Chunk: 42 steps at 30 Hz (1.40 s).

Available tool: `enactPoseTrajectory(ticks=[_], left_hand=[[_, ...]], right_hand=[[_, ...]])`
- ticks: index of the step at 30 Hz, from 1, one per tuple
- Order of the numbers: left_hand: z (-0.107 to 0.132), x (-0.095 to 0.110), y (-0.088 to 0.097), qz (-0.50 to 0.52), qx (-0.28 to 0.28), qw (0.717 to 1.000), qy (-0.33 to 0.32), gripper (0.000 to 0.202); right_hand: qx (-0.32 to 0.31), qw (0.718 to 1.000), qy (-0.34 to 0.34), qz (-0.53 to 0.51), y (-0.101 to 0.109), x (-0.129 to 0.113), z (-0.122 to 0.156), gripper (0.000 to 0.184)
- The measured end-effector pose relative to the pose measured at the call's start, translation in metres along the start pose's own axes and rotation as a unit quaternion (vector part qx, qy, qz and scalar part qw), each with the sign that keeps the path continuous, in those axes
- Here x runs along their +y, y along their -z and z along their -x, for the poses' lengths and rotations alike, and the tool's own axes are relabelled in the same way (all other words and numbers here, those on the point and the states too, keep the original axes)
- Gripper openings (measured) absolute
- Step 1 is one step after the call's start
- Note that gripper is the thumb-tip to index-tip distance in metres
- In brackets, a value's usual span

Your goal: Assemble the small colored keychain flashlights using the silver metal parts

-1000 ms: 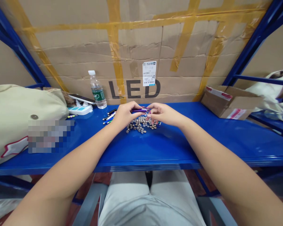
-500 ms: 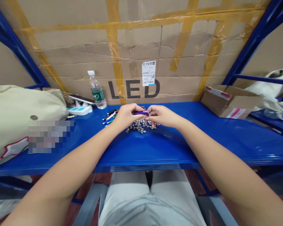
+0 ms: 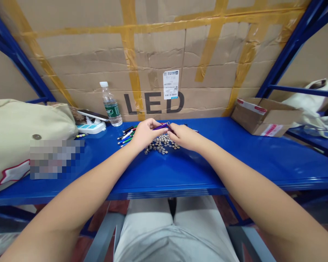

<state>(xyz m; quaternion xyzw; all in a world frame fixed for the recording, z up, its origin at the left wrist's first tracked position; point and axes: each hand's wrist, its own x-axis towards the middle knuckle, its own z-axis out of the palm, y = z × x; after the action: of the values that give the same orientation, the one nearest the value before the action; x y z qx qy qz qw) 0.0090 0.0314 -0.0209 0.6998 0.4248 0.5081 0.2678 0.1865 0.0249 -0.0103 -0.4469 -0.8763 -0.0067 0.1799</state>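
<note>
"Fingers of the left hand (image 3: 145, 134): condition?"

"Closed on a purple tube (image 3: 161, 126), centre of the frame; its right end points toward the right hand (image 3: 185, 136)."

"Fingers of that hand?"

"Bent beside the tube's end; whether they grip it cannot be told from this angle."

"Adjacent items?"

"Small silver pieces (image 3: 159, 144), on the blue surface (image 3: 164, 174) just below frame centre; pen-like tubes (image 3: 127, 140) lie left of centre."

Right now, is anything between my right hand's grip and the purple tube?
Nothing visible. Your left hand holds the purple tube, and your right hand is close beside its end; contact is hard to tell. Small silver pieces lie on the table below.
</note>
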Motion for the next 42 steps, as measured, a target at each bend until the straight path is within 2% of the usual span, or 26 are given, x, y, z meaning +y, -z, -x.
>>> enactPoseTrajectory(ticks=[3, 5, 10, 14, 22, 28, 34, 42], left_hand=[[-0.001, -0.004, 0.0, 0.003, -0.016, 1.0, 0.002, 0.029], [-0.001, -0.006, 0.002, -0.02, -0.023, 1.0, -0.006, 0.028], [-0.001, -0.006, 0.011, -0.14, -0.011, 0.987, -0.073, 0.024], [-0.001, -0.005, 0.014, -0.186, -0.001, 0.976, -0.11, 0.021], [0.003, 0.001, 0.01, -0.273, 0.004, 0.95, -0.154, 0.013], [0.002, 0.003, 0.011, -0.356, 0.033, 0.919, -0.165, 0.01], [0.0, 0.001, 0.018, -0.335, 0.036, 0.922, -0.193, 0.013], [0.002, 0.0, 0.012, -0.363, 0.014, 0.912, -0.193, 0.016]], right_hand=[[-0.002, 0.997, -0.018, 0.075, -0.001, -0.005, 0.0, 0.032], [-0.001, 0.996, -0.029, 0.089, -0.001, -0.005, -0.001, 0.032], [0.019, 0.996, -0.073, 0.04, 0.005, 0.005, -0.003, 0.028], [0.025, 0.997, -0.067, -0.003, 0.004, 0.009, -0.005, 0.026], [0.022, 0.998, -0.062, 0.002, -0.006, 0.007, -0.007, 0.028], [-0.009, 0.999, -0.046, -0.004, -0.005, -0.007, -0.005, 0.026], [0.019, 0.996, -0.088, -0.021, -0.003, -0.001, -0.006, 0.027], [0.028, 0.995, -0.09, -0.032, -0.006, 0.003, -0.009, 0.028]])
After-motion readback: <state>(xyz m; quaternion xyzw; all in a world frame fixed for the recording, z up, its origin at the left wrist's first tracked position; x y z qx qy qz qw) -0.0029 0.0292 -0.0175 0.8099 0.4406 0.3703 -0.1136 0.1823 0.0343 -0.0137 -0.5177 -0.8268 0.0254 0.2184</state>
